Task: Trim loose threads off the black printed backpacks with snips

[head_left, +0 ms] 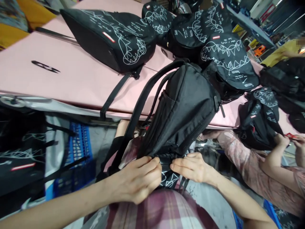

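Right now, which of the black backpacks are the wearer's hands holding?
The backpack hanging off the pink table, its plain side showing, pinched by left hand and right hand; the printed backpacks lie farther away.

Your pink table (71,79) is carrying printed black backpacks (111,38), a small dark object (45,66), and a plain backpack (188,101) overhanging its edge.

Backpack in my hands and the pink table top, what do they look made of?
The backpack looks like woven synthetic fabric, likely nylon or polyester: matte black, soft folds, stitched seams, webbing straps. The table top seems covered in a smooth pink sheet, maybe paper or vinyl; a seam shows.
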Demonstrator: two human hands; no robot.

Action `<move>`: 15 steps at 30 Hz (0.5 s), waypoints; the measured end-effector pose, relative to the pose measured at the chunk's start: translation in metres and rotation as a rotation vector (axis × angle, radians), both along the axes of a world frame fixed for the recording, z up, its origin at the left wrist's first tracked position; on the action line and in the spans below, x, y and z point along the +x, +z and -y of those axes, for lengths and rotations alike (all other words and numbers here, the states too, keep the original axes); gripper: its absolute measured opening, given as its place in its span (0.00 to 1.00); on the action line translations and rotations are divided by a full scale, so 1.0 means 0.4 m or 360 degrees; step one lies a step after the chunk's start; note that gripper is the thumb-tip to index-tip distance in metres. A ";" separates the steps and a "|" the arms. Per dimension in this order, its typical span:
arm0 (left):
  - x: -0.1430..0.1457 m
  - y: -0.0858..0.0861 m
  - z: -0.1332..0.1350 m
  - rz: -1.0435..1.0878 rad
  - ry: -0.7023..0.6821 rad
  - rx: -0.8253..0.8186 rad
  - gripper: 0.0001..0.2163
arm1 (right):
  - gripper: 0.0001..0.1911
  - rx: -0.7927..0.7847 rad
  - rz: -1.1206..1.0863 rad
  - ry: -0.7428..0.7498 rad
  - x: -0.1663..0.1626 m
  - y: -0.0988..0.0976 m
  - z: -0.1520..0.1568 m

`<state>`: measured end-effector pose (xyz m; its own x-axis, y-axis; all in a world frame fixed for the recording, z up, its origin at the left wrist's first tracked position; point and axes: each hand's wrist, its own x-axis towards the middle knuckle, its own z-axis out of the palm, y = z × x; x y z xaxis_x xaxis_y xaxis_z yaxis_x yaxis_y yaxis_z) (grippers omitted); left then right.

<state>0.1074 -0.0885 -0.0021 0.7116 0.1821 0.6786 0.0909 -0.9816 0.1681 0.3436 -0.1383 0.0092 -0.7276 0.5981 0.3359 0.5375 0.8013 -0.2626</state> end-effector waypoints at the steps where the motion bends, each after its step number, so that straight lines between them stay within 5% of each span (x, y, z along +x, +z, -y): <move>1: 0.003 0.002 -0.005 -0.0014 -0.0010 -0.0009 0.16 | 0.14 -0.0018 -0.0027 -0.0023 -0.005 0.004 0.001; 5: -0.003 -0.007 -0.064 0.0038 0.0096 -0.0374 0.09 | 0.18 -0.0213 -0.0500 -0.0169 0.002 0.011 -0.024; 8: -0.048 -0.040 -0.159 0.0318 0.0620 -0.0852 0.04 | 0.16 -0.0332 -0.1091 -0.0875 0.061 -0.030 -0.092; 10: -0.101 -0.071 -0.226 0.0484 0.1118 -0.0928 0.04 | 0.16 -0.0509 -0.1379 -0.1419 0.108 -0.091 -0.159; 12: -0.162 -0.107 -0.271 0.0507 0.1463 -0.1079 0.09 | 0.18 -0.0850 -0.1550 -0.1725 0.132 -0.173 -0.230; 15: -0.238 -0.168 -0.271 0.0406 0.1562 -0.1987 0.15 | 0.23 -0.1146 -0.1640 -0.1783 0.083 -0.305 -0.315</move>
<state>0.0124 0.0200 -0.0694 -0.1105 0.9809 -0.1601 0.4173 0.1920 0.8883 0.3769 -0.0121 -0.1130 0.4657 0.8653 -0.1857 0.1023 -0.2611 -0.9599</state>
